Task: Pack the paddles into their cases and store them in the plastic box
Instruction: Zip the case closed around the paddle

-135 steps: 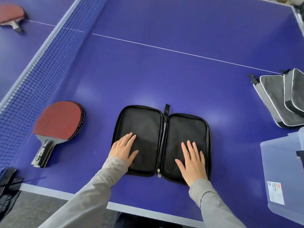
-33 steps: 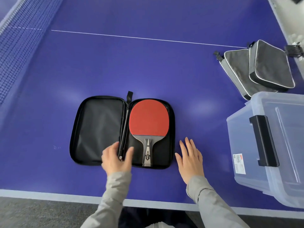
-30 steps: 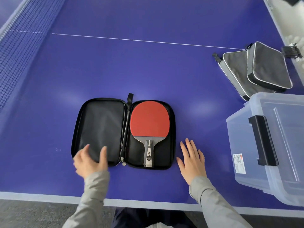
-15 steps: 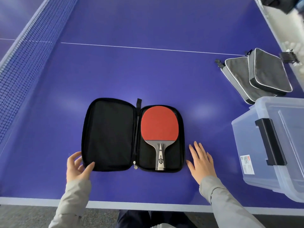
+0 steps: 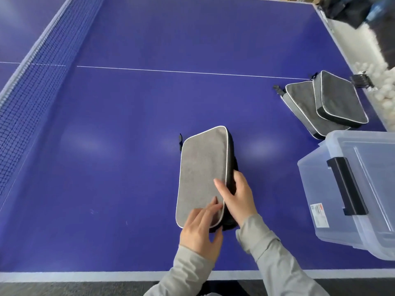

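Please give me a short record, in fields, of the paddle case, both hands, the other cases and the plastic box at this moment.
case in hand: grey paddle case, folded shut on the blue table
left hand: left hand, fingers resting on the case's near corner
right hand: right hand, gripping the case's right edge, thumb on top
other cases: two grey cases, overlapping, beyond the box
plastic box: clear plastic box, lid on, black latch
paddle: not visible

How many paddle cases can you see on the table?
3. One grey case lies near the front edge under both hands; two more, overlapping, lie far right behind the plastic box.
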Demonstrator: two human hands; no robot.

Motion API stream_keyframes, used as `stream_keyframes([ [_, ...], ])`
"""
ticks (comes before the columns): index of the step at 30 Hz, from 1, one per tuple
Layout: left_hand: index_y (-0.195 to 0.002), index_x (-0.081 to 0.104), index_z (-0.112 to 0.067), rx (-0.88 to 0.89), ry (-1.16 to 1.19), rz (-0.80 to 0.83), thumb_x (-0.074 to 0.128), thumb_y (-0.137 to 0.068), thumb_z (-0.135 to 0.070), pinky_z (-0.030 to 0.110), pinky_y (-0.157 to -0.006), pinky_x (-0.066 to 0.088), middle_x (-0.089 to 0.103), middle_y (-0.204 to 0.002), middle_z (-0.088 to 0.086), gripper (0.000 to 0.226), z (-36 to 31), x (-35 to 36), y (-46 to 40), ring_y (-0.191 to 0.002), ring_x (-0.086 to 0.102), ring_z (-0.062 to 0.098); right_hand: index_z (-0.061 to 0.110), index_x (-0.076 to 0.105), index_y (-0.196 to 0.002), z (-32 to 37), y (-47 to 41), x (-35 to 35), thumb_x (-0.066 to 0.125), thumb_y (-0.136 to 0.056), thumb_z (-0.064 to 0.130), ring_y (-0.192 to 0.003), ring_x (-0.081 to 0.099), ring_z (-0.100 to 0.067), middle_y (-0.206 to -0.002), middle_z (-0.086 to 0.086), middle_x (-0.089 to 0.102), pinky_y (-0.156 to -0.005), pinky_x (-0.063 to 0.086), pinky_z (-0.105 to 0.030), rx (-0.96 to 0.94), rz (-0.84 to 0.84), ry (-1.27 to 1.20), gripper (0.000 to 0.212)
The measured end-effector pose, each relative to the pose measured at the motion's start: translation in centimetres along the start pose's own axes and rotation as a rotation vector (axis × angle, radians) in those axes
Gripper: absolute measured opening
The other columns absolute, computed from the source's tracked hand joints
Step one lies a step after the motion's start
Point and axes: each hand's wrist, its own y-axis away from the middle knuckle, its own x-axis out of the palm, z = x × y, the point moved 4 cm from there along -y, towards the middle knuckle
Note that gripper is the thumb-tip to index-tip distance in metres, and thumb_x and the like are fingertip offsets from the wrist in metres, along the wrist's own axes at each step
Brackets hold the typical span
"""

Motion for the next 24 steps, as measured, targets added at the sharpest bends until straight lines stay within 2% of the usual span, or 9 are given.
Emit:
stream_keyframes([
  [2, -0.123, 0.058, -0.024, -0.029, 0.047, 0.058, 0.071, -0.073, -0.020, 0.017, -0.083, 0.047, 0.063, -0.111, -0.016, 0.052, 0.7, 0.6, -0.3, -0.099, 0.055, 0.000, 0.008, 0.060, -0.110, -0.8, -0.7, -0.8, 0.066, -0.085, 0.013, -0.094, 0.056, -0.014, -0.106, -0.003, 0.057, -0.078, 0.038, -0.013, 0.023, -0.076, 0.063, 0.027],
  [4, -0.125, 0.055, -0.027, -0.127, 0.099, 0.034, 0.073, -0.077, -0.030, 0.013, -0.094, 0.039, 0.058, -0.114, -0.021, 0.051, 2.5, 0.3, -0.8, -0.106, 0.051, -0.004, 0.005, 0.059, -0.115, -1.9, -1.1, -1.6, 0.064, -0.084, 0.008, -0.098, 0.054, -0.016, -0.113, -0.003, 0.053, -0.084, 0.038, -0.017, 0.063, -0.094, 0.094, 0.032],
  [6, -0.124, 0.055, -0.025, -0.319, 0.110, -0.040, 0.072, -0.080, -0.028, 0.024, -0.098, 0.040, 0.054, -0.117, -0.018, 0.047, 5.5, -0.5, -1.9, -0.111, 0.050, 0.005, 0.006, 0.058, -0.116, -3.3, -1.2, -2.1, 0.062, -0.086, 0.010, -0.099, 0.054, -0.017, -0.116, -0.003, 0.051, -0.086, 0.040, -0.023, 0.139, -0.086, 0.098, 0.031],
  [8, -0.126, 0.053, -0.019, -0.547, 0.113, -0.072, 0.070, -0.083, -0.026, 0.036, -0.097, 0.043, 0.053, -0.122, -0.006, 0.047, 8.7, -1.1, -3.1, -0.116, 0.050, 0.017, 0.006, 0.058, -0.116, -4.8, -1.3, -2.3, 0.061, -0.087, 0.012, -0.102, 0.054, -0.021, -0.117, -0.006, 0.051, -0.089, 0.042, -0.029, 0.235, -0.087, 0.090, 0.030],
  [10, -0.132, 0.048, -0.018, -0.749, 0.184, -0.051, 0.068, -0.084, -0.031, 0.042, -0.096, 0.046, 0.050, -0.130, -0.001, 0.053, 11.1, -1.1, -4.5, -0.118, 0.049, 0.018, 0.004, 0.059, -0.113, -6.3, -1.4, -2.4, 0.061, -0.087, 0.014, -0.103, 0.054, -0.024, -0.115, -0.009, 0.051, -0.090, 0.042, -0.030, 0.319, -0.082, 0.094, 0.028],
  [12, -0.136, 0.042, -0.019, -0.886, 0.298, -0.021, 0.067, -0.084, -0.035, 0.045, -0.096, 0.048, 0.049, -0.134, -0.001, 0.059, 12.4, -0.6, -5.6, -0.113, 0.051, 0.017, 0.001, 0.059, -0.108, -7.5, -1.6, -2.3, 0.061, -0.088, 0.016, -0.101, 0.053, -0.027, -0.115, -0.014, 0.051, -0.086, 0.040, -0.028, 0.388, -0.070, 0.093, 0.025],
  [15, -0.137, 0.039, -0.017, -0.924, 0.371, 0.004, 0.067, -0.085, -0.032, 0.041, -0.090, 0.049, 0.053, -0.130, 0.001, 0.062, 13.1, 0.2, -7.0, -0.094, 0.055, 0.019, 0.004, 0.055, -0.117, -8.8, -1.7, -2.2, 0.063, -0.087, 0.018, -0.107, 0.053, -0.028, -0.120, -0.013, 0.052, -0.094, 0.042, -0.033, 0.455, -0.077, 0.074, 0.034],
  [19, -0.135, 0.041, -0.015, -0.966, 0.447, 0.048, 0.069, -0.083, -0.034, 0.038, -0.086, 0.049, 0.055, -0.118, 0.002, 0.062, 13.0, 1.5, -7.8, -0.095, 0.057, 0.022, 0.010, 0.046, -0.129, -9.2, -1.8, -2.2, 0.063, -0.088, 0.016, -0.109, 0.054, -0.021, -0.126, -0.008, 0.055, -0.099, 0.041, -0.032, 0.449, -0.080, 0.001, 0.045],
  [24, -0.124, 0.051, -0.011, -0.980, 0.378, 0.064, 0.074, -0.078, -0.032, 0.035, -0.083, 0.049, 0.061, -0.108, 0.003, 0.056, 12.6, 1.9, -8.6, -0.089, 0.059, 0.022, 0.019, 0.040, -0.139, -9.7, -1.9, -1.9, 0.054, -0.094, 0.019, -0.120, 0.051, -0.022, -0.133, -0.005, 0.052, -0.104, 0.040, -0.035, 0.456, -0.008, -0.008, 0.047],
])
